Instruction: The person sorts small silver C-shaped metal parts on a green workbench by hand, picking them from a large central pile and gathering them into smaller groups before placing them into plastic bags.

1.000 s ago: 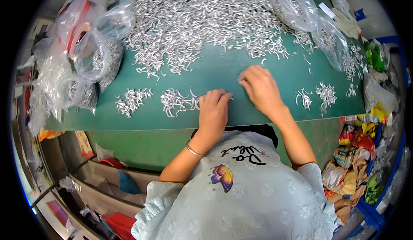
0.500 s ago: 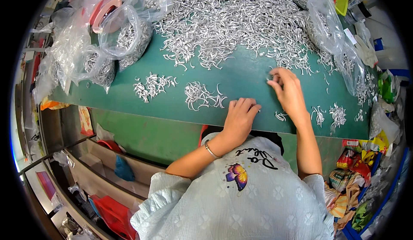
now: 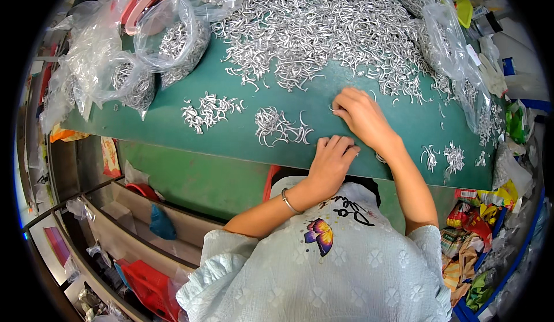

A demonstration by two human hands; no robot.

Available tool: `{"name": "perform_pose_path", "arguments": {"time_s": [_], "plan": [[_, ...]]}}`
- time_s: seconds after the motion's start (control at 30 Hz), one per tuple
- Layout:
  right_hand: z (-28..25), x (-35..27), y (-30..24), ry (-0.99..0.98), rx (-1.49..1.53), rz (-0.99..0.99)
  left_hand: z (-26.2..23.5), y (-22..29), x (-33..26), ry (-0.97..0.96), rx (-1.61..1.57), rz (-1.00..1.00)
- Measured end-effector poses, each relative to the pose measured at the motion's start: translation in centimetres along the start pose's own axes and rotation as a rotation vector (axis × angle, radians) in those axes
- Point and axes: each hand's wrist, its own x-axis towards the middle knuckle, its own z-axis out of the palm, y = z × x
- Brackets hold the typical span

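Note:
A wide heap of small curved silver metal pieces [image 3: 323, 22] covers the far part of the green table [image 3: 225, 140]. Just in front of it, my right hand [image 3: 362, 117] is closed, thumb and fingers pressed together above the tabletop. A pale glint shows at its fingertips; what they hold is too small to make out. My left hand [image 3: 333, 159] rests at the near table edge with fingers curled in, their contents hidden. Left of it lie two small piles of curved pieces, a nearer pile [image 3: 280, 127] and a farther pile [image 3: 210, 111].
Clear plastic bags of pieces stand at left [image 3: 182, 48] and right [image 3: 444, 39]. Smaller clusters [image 3: 454, 157] lie near the right table edge. A pink-rimmed item [image 3: 144, 10] sits among the bags. Below left are a beige drawer [image 3: 190, 229] and a red plastic item [image 3: 151, 290].
My right hand has moved left across the table, closer to my left hand, its fingers drawn further in. The left hand stays by the table edge, with the view shifted slightly.

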Motion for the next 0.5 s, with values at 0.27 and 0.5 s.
{"name": "perform_pose_path", "arguments": {"time_s": [0.27,0.5], "plan": [[-2.0,-2.8,0.8,-0.056,-0.051,0.092,-1.9,-1.6,0.7,0.117,0.127,-0.101],[-2.4,-3.8,1.1,-0.061,-0.011,0.125,-3.6,-1.3,0.8,0.236,0.311,-0.210]]}}
